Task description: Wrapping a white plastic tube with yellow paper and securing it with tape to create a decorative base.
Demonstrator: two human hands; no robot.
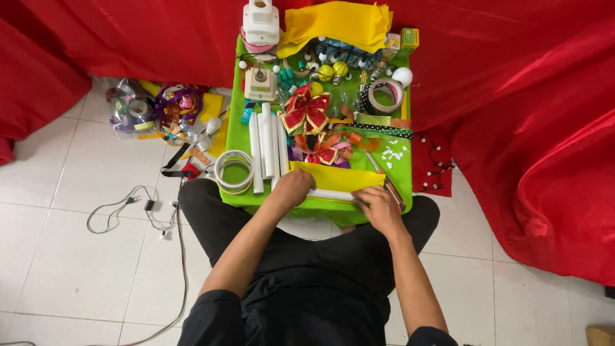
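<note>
Your left hand [292, 188] sits at the centre of the frame, fingers curled down over the left end of a white tube [330, 194] that lies along the near edge of a yellow paper sheet [336, 176]. Your right hand [379, 206], just right of centre, presses on the tube's other end; its fingers look bent, but the hand covers the tube's end, so you cannot tell whether they grip it or only rest there. Most of the tube shows only as a thin white strip between your hands.

Everything lies on a green-covered table [238, 131], whose near edge is partly hidden by your arms. Left of your left hand, a tape roll [234, 171] and several upright-lying white tubes [268, 144] are clear. Above the sheet, a red and gold bow [307, 110] tops a tangle of ribbons too crowded to sort out. A stack of yellow paper [336, 24] at the top is cut off by the frame. Red cloth [525, 96] covers the whole right side.
</note>
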